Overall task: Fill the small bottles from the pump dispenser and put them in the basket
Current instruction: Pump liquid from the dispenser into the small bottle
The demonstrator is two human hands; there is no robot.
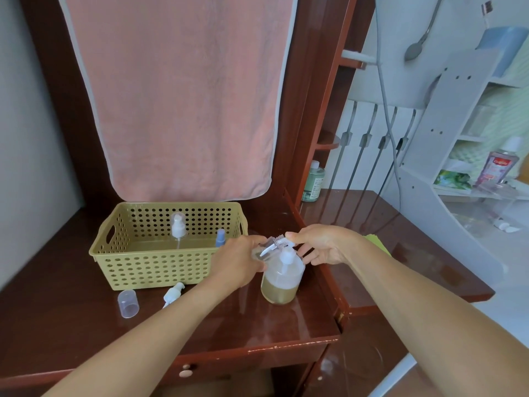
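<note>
The pump dispenser (282, 279), a clear bottle partly full of yellowish liquid, stands on the dark wooden table. My left hand (239, 260) grips a small clear bottle (267, 247) tilted at the pump's white nozzle. My right hand (320, 243) pinches something small and ribbed at the bottle's mouth, right above the pump head; what it is cannot be told. The olive perforated basket (137, 270) sits to the left, with a clear pump bottle (178, 227) and a blue-capped bottle (220, 237) inside.
In front of the basket lie a clear cap (128, 303) and a loose white pump top (173, 293). A pink towel (177, 96) hangs behind. A green bottle (313, 181) stands at the back right. White shelves (472, 156) with toiletries are further right.
</note>
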